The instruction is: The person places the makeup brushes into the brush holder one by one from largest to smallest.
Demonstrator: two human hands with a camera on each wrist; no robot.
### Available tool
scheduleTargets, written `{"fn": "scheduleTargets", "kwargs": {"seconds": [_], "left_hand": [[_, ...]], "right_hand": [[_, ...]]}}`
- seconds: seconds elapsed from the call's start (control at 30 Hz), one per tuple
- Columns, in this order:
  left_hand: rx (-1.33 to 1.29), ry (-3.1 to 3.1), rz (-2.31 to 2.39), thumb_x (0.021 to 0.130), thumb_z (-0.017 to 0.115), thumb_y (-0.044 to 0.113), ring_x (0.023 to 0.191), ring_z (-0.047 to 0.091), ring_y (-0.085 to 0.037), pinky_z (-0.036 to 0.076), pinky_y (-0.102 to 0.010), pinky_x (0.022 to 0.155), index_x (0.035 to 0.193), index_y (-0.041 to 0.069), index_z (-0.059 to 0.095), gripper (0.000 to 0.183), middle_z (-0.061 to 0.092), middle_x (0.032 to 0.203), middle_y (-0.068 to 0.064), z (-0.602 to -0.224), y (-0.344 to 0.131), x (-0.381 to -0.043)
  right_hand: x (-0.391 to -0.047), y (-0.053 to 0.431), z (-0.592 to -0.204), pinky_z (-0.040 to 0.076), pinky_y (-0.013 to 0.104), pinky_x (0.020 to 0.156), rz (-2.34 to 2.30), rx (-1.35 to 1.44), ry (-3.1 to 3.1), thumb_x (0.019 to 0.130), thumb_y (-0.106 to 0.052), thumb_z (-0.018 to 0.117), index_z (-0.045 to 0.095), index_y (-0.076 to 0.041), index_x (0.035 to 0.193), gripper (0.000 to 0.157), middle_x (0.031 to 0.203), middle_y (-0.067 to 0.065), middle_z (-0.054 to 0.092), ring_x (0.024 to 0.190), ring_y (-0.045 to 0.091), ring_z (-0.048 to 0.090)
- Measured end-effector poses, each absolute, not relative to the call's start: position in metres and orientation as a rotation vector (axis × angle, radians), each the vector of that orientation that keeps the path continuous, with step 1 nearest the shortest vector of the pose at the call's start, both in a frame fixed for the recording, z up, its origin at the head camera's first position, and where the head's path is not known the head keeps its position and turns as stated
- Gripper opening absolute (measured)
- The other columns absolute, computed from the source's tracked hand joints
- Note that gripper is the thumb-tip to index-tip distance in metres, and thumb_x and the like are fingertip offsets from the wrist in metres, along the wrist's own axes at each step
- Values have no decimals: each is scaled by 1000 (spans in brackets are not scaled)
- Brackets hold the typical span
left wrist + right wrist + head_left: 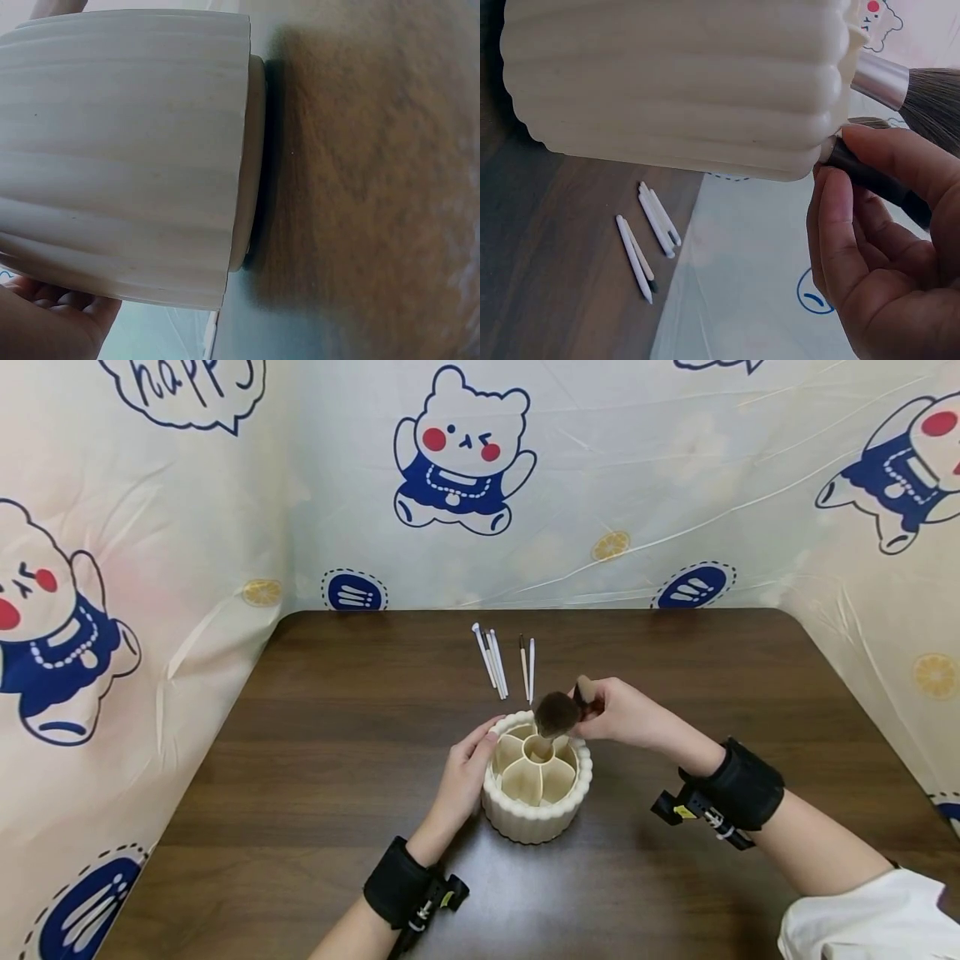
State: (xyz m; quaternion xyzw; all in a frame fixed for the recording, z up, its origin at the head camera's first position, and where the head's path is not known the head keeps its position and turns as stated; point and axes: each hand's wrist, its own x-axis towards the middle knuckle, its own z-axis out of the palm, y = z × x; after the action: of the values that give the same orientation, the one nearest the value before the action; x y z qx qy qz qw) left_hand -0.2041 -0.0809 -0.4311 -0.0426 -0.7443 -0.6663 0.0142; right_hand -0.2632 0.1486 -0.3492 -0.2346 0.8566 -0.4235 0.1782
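A cream, fluted round brush holder (537, 814) stands on the table, its inside split into petal-like compartments around a central ring. My left hand (465, 768) grips its left side, thumb near the rim. A large makeup brush (557, 714) with dark bristles stands in the holder, head up; its silver ferrule (881, 81) shows in the right wrist view. Over the holder's far right rim, my right hand (618, 714) pinches a smaller makeup brush (870, 176) by a black part between thumb and fingers. Its lower end is hidden behind the rim.
Behind the holder lie several thin white sticks (497, 664) in one group. Right of them lie a slim pale brush with a dark tip (524, 664) and a white stick (532, 664). A patterned cloth (480, 568) hangs beyond the dark wooden table (337, 735).
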Motion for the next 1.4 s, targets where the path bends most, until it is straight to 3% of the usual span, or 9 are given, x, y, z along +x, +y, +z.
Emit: {"fn": "scheduleTargets", "kwargs": {"seconds": [0.1,0.4,0.63,0.83,0.93,1.4], "left_hand": [[-139,-2321,-2068,101,44,20,124,53,-24,41,-31,104,130,1,58,37,60,132,-16,-431,-81,-204],[-121,-2322,-2079,101,44,20,124,53,-22,41,-29,104,130,3,58,37,60,132,-14,-431,-81,-204],[-139,-2325,-2057,101,44,20,124,53,-23,41,-29,103,130,1,58,38,60,131,-16,-432,-81,-204],[-138,-2315,-2072,101,43,20,124,53,-23,41,-26,102,130,1,57,38,60,131,-16,-431,-81,-204],[-130,-2311,-2082,101,44,20,124,52,-23,41,-25,102,130,2,57,37,60,132,-16,-432,-81,-204],[-122,-2315,-2071,101,44,20,123,54,-23,41,-34,104,131,2,57,37,60,132,-14,-430,-81,-203]], "right_hand": [[-263,147,-348,38,21,56,-1165,-652,2422,80,-4,71,62,4,84,13,64,-4,49,60,6,44],[-261,145,-343,32,21,55,-1127,-698,2417,81,-3,66,56,1,79,11,65,-4,43,60,6,41],[-261,144,-346,30,21,56,-1159,-759,2479,77,1,68,42,-3,71,27,64,-3,38,61,8,40],[-261,142,-348,36,21,57,-1128,-740,2500,77,-6,74,62,-6,79,13,68,-4,49,65,10,46],[-261,142,-348,38,21,57,-1104,-726,2501,77,-9,75,68,-3,86,13,70,-3,54,65,10,47],[-261,143,-344,43,19,58,-1073,-733,2446,79,-8,73,72,2,90,15,71,0,65,63,5,49]]}}
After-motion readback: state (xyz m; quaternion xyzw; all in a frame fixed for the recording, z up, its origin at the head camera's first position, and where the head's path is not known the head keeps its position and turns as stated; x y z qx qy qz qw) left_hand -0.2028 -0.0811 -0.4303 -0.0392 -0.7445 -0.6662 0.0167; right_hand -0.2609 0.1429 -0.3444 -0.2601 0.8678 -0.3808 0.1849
